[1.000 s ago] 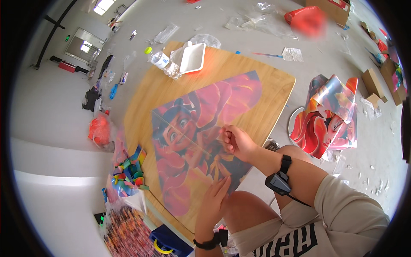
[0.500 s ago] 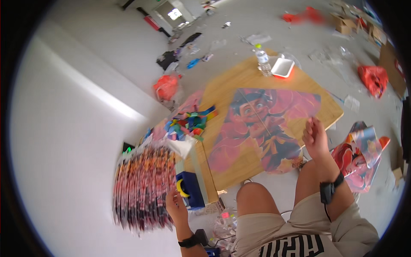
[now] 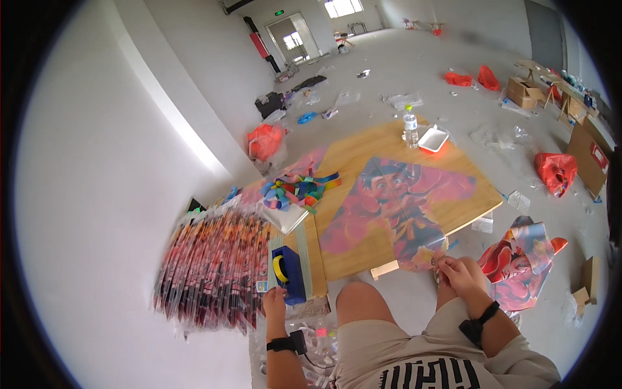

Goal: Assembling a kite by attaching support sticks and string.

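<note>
- Printed sheet [image 3: 405,211]: lies flat on the wooden bench [image 3: 359,262], its lower end overhanging the near edge. In my judgement, a downward pull there could crease it or drag it askew.
- Right hand [image 3: 463,275]: fingers drawn together at that lower end; whether they grip the film cannot be told (they hide the contact). A hard pinch might kink the tip.
- Left hand [image 3: 275,301]: fingers curled just beside the blue tape dispenser [image 3: 293,279]; whether anything is held cannot be told. A careless knock could shift the dispenser or its yellow roll [image 3: 279,269].
- Left knee [image 3: 363,298]: near the bench's front edge; a bump could jog the sheet.
- Water bottle [image 3: 411,129]: upright beyond the sheet, near a white-lined tray [image 3: 433,139]. If jolted, it could topple toward the print.
- Coloured strips [image 3: 298,191]: heaped loosely to the sheet's left; a sweeping forearm could scatter them across it.
</note>
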{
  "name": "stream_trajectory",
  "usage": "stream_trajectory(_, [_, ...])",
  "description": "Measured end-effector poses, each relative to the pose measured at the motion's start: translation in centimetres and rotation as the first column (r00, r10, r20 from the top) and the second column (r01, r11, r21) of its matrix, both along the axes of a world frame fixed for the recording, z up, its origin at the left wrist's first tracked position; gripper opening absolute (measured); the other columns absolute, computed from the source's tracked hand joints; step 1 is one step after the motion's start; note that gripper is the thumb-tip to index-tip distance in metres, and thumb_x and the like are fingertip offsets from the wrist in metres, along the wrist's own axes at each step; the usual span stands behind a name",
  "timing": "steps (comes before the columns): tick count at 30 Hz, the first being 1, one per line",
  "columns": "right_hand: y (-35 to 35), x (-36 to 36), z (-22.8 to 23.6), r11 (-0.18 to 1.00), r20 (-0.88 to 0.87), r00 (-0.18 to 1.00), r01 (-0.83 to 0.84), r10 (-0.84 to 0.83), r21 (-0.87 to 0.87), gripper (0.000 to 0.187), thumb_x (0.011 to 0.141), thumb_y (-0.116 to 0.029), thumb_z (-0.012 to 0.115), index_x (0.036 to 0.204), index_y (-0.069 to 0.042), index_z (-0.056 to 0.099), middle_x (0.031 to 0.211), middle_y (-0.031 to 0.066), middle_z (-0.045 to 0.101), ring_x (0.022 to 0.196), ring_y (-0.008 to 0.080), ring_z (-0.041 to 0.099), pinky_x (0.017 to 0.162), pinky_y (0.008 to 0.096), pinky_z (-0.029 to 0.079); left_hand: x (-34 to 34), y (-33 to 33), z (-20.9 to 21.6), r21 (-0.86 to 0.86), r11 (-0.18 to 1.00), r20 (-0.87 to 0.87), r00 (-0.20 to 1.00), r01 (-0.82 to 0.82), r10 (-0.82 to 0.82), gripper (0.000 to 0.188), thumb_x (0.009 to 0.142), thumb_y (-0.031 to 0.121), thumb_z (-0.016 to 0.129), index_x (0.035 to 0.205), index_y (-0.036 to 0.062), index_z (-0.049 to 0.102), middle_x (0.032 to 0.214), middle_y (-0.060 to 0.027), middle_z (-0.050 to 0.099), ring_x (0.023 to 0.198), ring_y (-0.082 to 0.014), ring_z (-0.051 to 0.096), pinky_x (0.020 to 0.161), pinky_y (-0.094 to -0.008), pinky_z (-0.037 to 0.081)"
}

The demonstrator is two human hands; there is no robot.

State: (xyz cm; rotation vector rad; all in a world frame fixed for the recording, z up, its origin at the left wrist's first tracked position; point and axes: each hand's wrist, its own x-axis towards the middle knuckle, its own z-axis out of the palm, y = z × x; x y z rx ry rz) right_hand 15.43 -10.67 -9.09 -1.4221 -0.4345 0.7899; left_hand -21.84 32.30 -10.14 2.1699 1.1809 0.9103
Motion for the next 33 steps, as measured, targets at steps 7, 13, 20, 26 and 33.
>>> stream_trajectory(7, [-0.1,-0.3,0.4,0.998,0.022,1.0,0.021,-0.02,-0.051,0.028,0.105,-0.029,0.047,0.097,-0.008,0.063,0.062,0.0006,0.055,0.049,0.0106,0.051,0.046,0.0237,0.036,1.3,0.9,1.4,-0.211,0.966,0.143,0.973,-0.146,0.178,0.032,0.09,0.029,0.064,0.085,-0.0008,0.075,0.074,-0.0133,0.071,0.073,-0.0195,0.067,0.07,-0.0339,0.049])
stream_trajectory(13, [-0.3,-0.5,0.6,0.996,0.001,1.0,0.022,-0.022,-0.081,0.027,0.105,-0.027,0.047,0.096,-0.007,0.062,0.061,0.0012,0.056,0.048,0.0109,0.051,0.045,0.0234,0.036,0.8,1.2,2.1,-0.175,0.982,0.048,0.996,-0.065,0.074,0.024,0.087,0.021,0.07,0.093,-0.0017,0.074,0.078,-0.0131,0.072,0.072,-0.0175,0.068,0.066,-0.0306,0.051])
stream_trajectory(20, [-0.8,-0.6,2.5,0.994,-0.015,0.998,0.063,-0.064,-0.085,0.024,0.103,-0.021,0.048,0.095,-0.004,0.064,0.065,0.0018,0.055,0.054,0.0118,0.053,0.051,0.0236,0.041,1.8,-2.2,5.0,-0.494,0.869,0.339,0.927,0.029,0.162,0.056,0.087,0.008,0.071,0.138,0.0007,0.047,0.078,-0.0093,0.068,0.067,-0.0121,0.063,0.06,-0.0236,0.048])
stream_trajectory(26, [-0.5,-1.0,3.9,0.991,0.042,0.996,0.077,-0.073,-0.107,0.024,0.103,-0.02,0.048,0.097,-0.004,0.063,0.068,0.0026,0.055,0.056,0.0139,0.053,0.053,0.0252,0.042,-0.5,-6.9,6.2,-0.657,0.74,0.519,0.799,0.145,0.304,0.061,0.085,0.007,0.069,0.14,0.0044,0.043,0.075,-0.0007,0.059,0.06,-0.0064,0.049,0.051,-0.0229,0.038])
stream_trajectory(33, [-0.1,0.5,0.1,0.999,-0.074,0.996,0.051,-0.051,0.0,0.025,0.105,-0.024,0.047,0.095,-0.008,0.063,0.063,-0.0006,0.055,0.049,0.0089,0.051,0.045,0.0206,0.039,-2.2,-6.9,0.5,-0.714,0.687,0.474,0.816,0.135,0.331,0.034,0.089,0.016,0.071,0.118,0.0049,0.058,0.076,0.001,0.059,0.058,-0.0052,0.047,0.049,-0.02,0.035])
